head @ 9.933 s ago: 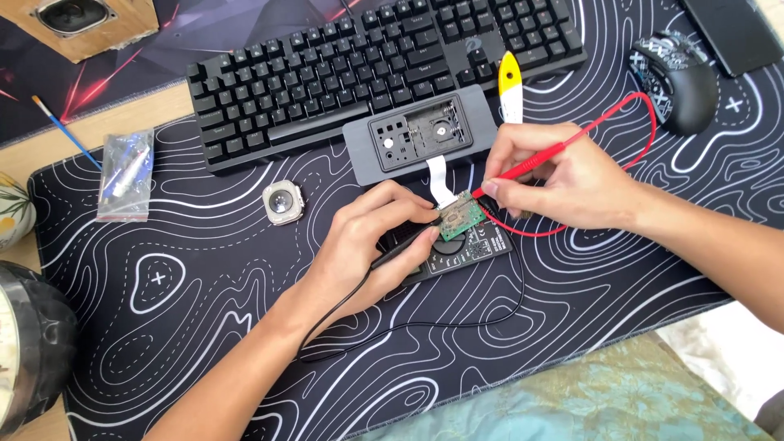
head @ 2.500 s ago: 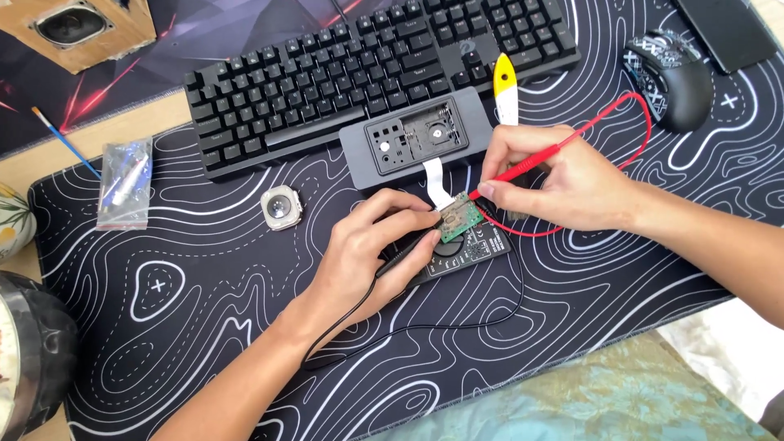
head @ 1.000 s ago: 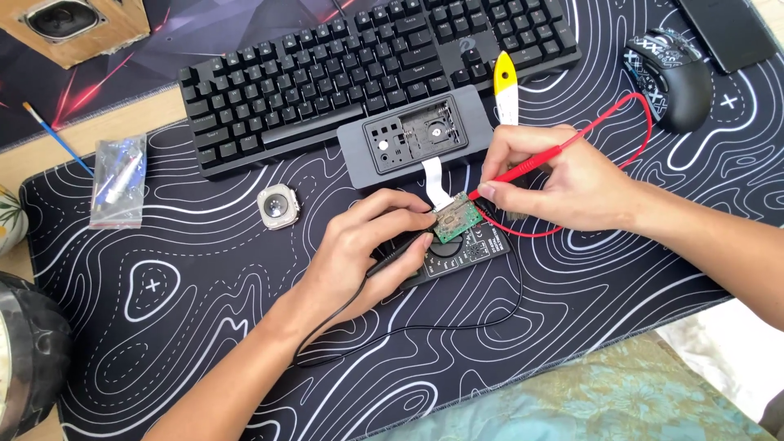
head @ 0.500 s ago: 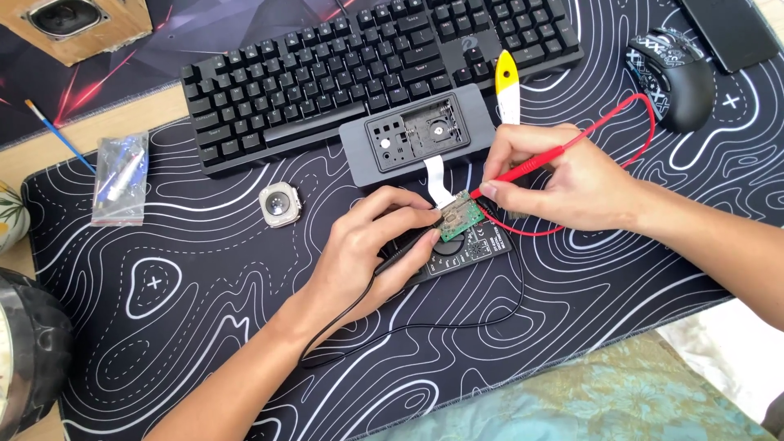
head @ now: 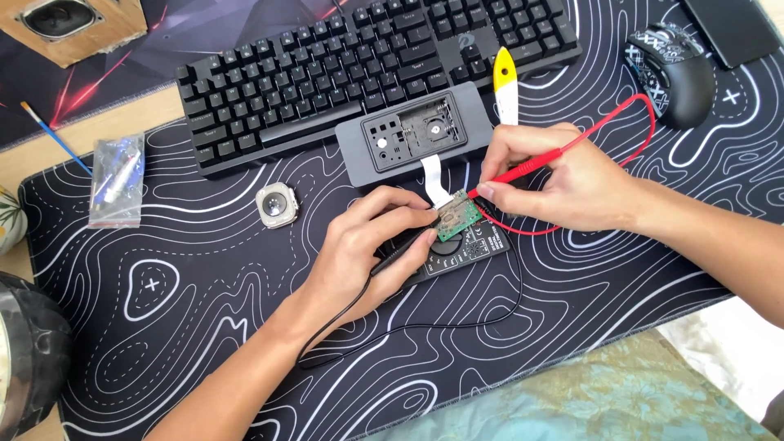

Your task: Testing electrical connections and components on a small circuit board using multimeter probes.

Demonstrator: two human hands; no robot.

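Hands: we work both over a small green circuit board [head: 456, 218] near the middle of the mat [head: 204, 310].
Left hand [head: 367, 253]: we pinch a black probe [head: 406, 249] between thumb and fingers, its tip at the board's lower edge.
Right hand [head: 563, 175]: we pinch a red probe [head: 523, 170] like a pen, its tip touching the board's right corner.
Board: we see it lying on a black meter [head: 469, 249], joined by a white ribbon [head: 434, 175] to a grey case [head: 416, 135].
Leads: our red wire [head: 637, 122] loops towards the mouse [head: 674, 69]; our black wire [head: 457, 322] curls below the meter.
Around us: keyboard [head: 327, 73] beyond the case, yellow-handled tool [head: 506, 82] beside it, round part [head: 276, 204] and plastic bag [head: 117, 175] to the left.
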